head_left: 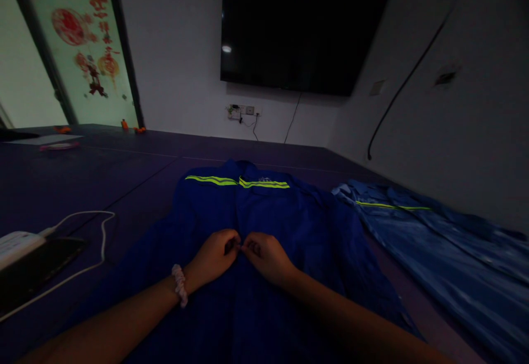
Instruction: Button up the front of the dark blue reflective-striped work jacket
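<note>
A dark blue work jacket [281, 215] lies spread out, front side up, with yellow-green reflective strips [264, 184] across its chest. Its collar points away from me. At the middle of the front opening, my left hand [217, 251] pinches the jacket's edge, thumb and fingers together. Close beside it, my right hand [266, 254] pinches the same front seam from the other side. The fingertips of both hands nearly touch. Any button or fastener between them is too small and dark to make out. A pale scrunchie [179, 285] circles my left wrist.
A second, lighter blue garment [433, 232] with a yellow-green strip lies on the right. On the left are a dark phone [41, 267], a white power bank or charger [19, 245] and a white cable [104, 232]. A television [301, 28] hangs on the wall ahead.
</note>
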The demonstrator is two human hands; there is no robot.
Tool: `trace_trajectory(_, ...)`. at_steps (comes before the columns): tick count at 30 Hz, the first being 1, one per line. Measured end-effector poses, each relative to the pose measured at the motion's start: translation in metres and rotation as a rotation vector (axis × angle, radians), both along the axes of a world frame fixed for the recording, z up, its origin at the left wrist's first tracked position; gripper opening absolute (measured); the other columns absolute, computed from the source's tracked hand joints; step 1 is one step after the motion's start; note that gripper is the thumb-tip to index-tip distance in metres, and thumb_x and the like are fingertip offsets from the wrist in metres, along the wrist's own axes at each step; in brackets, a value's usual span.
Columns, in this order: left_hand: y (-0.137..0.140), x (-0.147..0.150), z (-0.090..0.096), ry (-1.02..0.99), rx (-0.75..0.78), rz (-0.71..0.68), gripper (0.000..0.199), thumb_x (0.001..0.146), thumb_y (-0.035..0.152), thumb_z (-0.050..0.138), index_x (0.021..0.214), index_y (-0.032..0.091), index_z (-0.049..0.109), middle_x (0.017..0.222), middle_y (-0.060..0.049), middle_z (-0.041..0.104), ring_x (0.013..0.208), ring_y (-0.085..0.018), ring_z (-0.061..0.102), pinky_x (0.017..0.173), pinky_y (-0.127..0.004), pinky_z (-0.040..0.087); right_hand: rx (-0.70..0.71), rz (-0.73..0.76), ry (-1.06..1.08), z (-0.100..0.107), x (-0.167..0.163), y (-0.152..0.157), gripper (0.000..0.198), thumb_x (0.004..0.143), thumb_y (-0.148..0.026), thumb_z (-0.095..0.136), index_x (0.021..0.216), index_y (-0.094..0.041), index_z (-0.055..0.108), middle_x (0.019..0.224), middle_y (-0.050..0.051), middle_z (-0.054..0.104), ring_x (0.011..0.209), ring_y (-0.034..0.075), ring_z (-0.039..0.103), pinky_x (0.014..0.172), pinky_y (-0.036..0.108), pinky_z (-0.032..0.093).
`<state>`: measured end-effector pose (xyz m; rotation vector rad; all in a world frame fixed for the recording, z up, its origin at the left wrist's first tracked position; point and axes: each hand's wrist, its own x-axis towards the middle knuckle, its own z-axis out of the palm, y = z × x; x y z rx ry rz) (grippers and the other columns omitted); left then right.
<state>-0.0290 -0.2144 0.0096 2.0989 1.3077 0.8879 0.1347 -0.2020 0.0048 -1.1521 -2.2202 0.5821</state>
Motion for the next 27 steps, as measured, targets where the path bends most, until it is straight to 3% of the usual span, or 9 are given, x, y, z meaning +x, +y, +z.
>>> trace_trajectory(27, -0.0028, 0.0004, 0.0061, 0.027, -0.002, -0.020, 0.012, 0.073, 0.015, 0.045, 0.075, 0.016, 0.056, 0.067, 0.000, 0.058, 0.059, -0.011, 0.051, 0.056, -0.022, 0.037, 0.023, 0.016, 0.006, 0.0030, -0.0001, -0.0016, 0.005, 0.076, -0.018, 0.054, 0.073, -0.018, 0.057, 0.062, -0.003, 0.055, 0.054, 0.008, 0.049, 0.050, 0.019, 0.032)
